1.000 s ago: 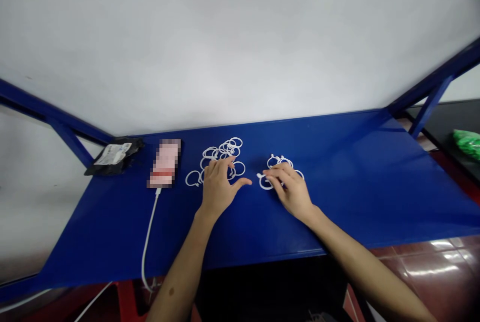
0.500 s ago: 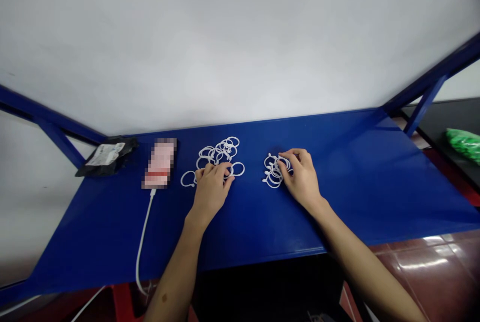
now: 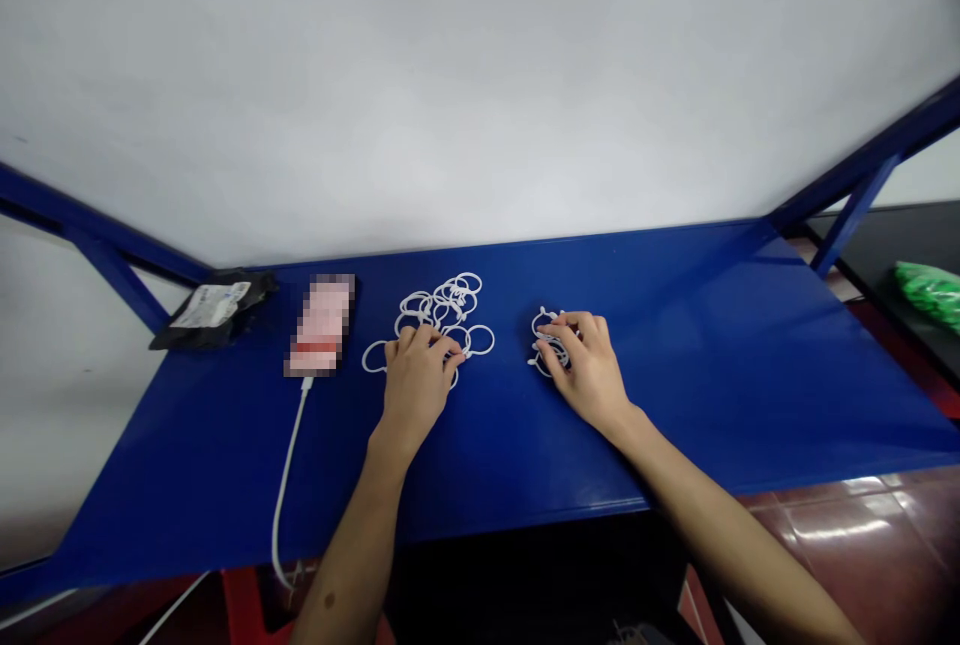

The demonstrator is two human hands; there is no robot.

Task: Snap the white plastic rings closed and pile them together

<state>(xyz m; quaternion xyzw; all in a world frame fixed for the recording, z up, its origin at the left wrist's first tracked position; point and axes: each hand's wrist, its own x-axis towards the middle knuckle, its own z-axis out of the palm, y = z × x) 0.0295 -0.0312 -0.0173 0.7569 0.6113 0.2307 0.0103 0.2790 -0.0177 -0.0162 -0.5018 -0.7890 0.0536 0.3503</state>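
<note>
Several thin white rings with small knobs lie on the blue table in two groups. Over the near side of the left group of white rings (image 3: 420, 303) is my left hand (image 3: 417, 375), palm down. Its thumb and forefinger are closed at the knob of a white ring (image 3: 481, 327), and the hand hides part of the group. My right hand (image 3: 590, 365) curls over the smaller right group of white rings (image 3: 541, 323), thumb and fingertips pinched on rings there. The palm covers some of that group.
Left of the rings lies a phone (image 3: 324, 320), its screen blurred out, with a white cable (image 3: 283, 495) running off the front edge. A black package (image 3: 214, 310) sits in the back left corner. Blue frame bars (image 3: 855, 210) rise at both ends, against a white wall (image 3: 480, 95).
My right hand has shifted slightly left and further over its group of rings. My left hand has moved slightly left, and a ring shows below its fingers.
</note>
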